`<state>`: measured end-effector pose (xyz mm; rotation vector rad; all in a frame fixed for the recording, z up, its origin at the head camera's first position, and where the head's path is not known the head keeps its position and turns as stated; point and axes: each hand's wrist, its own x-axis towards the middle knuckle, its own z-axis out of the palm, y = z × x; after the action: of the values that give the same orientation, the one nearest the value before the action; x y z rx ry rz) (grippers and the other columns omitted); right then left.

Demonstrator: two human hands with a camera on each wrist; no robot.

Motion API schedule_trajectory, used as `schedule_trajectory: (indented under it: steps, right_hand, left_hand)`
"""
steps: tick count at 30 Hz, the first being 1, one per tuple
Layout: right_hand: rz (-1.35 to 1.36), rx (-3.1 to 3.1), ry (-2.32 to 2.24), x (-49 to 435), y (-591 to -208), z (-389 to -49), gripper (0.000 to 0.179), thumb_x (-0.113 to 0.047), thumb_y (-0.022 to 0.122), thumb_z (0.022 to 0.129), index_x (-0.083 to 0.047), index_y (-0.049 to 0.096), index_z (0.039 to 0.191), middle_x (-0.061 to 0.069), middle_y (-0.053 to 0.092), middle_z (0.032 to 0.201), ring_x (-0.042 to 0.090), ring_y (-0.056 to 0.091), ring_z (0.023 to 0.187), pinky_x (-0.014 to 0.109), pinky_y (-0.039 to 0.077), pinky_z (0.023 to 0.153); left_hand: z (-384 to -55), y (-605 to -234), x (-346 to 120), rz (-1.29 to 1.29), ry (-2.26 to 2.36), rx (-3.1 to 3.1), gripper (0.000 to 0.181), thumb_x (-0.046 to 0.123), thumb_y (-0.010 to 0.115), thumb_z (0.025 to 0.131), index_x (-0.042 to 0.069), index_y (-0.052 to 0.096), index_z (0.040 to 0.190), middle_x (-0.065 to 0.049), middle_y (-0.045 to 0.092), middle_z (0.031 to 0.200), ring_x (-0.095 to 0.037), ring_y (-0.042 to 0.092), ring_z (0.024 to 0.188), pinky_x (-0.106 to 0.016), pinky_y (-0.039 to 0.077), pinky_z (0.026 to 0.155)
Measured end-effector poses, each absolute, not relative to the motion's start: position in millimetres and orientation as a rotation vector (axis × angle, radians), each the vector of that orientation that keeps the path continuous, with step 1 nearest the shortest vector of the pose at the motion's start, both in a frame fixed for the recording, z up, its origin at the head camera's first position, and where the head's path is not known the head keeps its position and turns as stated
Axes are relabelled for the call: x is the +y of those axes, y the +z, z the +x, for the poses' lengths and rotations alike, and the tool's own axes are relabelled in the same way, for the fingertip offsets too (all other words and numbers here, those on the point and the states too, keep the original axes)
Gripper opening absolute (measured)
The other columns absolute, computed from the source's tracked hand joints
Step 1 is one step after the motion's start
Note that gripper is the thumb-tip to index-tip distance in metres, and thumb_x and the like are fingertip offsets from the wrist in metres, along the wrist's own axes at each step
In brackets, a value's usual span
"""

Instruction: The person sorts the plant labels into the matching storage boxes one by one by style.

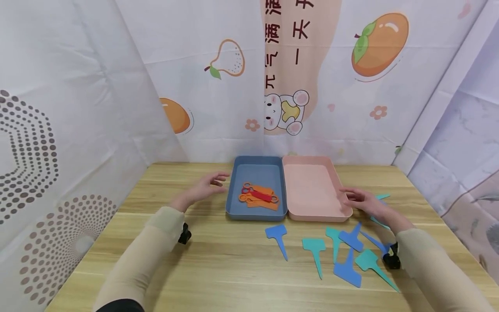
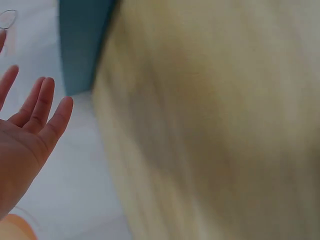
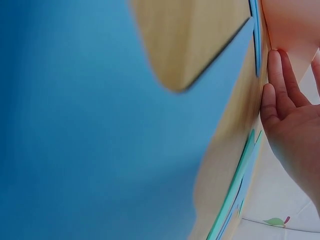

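My left hand (image 1: 205, 186) hovers just left of the blue tray (image 1: 229, 203), its fingers spread apart with nothing between them. In the left wrist view, the same hand (image 2: 25, 135) appears beside the tray's outer wall (image 2: 82, 50). At the right side of the pink tray (image 1: 308, 186), my right hand (image 1: 362, 200) has its fingertips against the wall. The right wrist view shows those fingers (image 3: 281, 82) fairly straight along the pink wall (image 3: 287, 25). Inside the blue tray lie flat orange pieces (image 1: 269, 205) and a red piece (image 1: 261, 196), some with ring-shaped ends.
Several blue and teal T-shaped plant labels lie scattered at the front right, among them a blue label (image 1: 277, 236), a teal label (image 1: 315, 249) and another blue one (image 1: 348, 271). Some lie under the right forearm. A printed curtain (image 1: 218, 108) hangs behind the wooden table (image 1: 195, 268).
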<state>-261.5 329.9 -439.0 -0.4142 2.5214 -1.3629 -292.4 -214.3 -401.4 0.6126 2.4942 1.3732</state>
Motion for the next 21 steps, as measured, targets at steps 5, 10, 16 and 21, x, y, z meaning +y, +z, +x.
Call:
schedule_trajectory:
  steps: [5, 10, 16, 21]
  right_hand:
    - [-0.4, 2.525, -1.365, 330.3, -439.7, -261.3, 0.058, -0.026, 0.059, 0.099, 0.001, 0.038, 0.146, 0.032, 0.039, 0.143, 0.047, 0.034, 0.132, 0.031, 0.04, 0.096]
    - [-0.41, 2.525, -1.38, 328.3, -439.1, -262.8, 0.057, -0.026, 0.059, 0.099, 0.001, 0.039, 0.145, 0.031, 0.04, 0.143, 0.046, 0.034, 0.132, 0.023, 0.04, 0.092]
    - [-0.41, 2.507, -1.399, 330.4, -438.4, -264.3, 0.057, -0.026, 0.058, 0.099, 0.002, 0.038, 0.145, 0.031, 0.039, 0.143, 0.046, 0.033, 0.132, 0.014, 0.039, 0.087]
    - [-0.403, 2.501, -1.389, 330.8, -440.5, -262.7, 0.057, -0.025, 0.058, 0.1, 0.002, 0.038, 0.146, 0.032, 0.038, 0.143, 0.047, 0.033, 0.132, 0.015, 0.039, 0.087]
  left_hand:
    - [-295.2, -419.2, -213.8, 0.533, 1.408, 2.421, 0.069, 0.017, 0.064, 0.095, 0.009, 0.027, 0.153, -0.028, 0.039, 0.142, -0.041, 0.044, 0.125, -0.054, 0.038, 0.101]
    - [-292.4, -427.4, -215.7, 0.547, 1.392, 2.377, 0.074, 0.018, 0.067, 0.094, 0.009, 0.024, 0.154, -0.028, 0.04, 0.142, -0.042, 0.043, 0.127, -0.055, 0.033, 0.105]
    - [-294.6, -434.1, -216.3, 0.641, 1.353, 2.335, 0.076, 0.021, 0.067, 0.094, 0.006, 0.023, 0.154, -0.026, 0.039, 0.145, -0.039, 0.043, 0.129, -0.051, 0.033, 0.107]
    - [-291.1, -434.8, -213.5, 0.643, 1.319, 2.29, 0.075, 0.019, 0.066, 0.095, 0.006, 0.022, 0.154, -0.024, 0.031, 0.151, -0.038, 0.04, 0.131, -0.049, 0.033, 0.107]
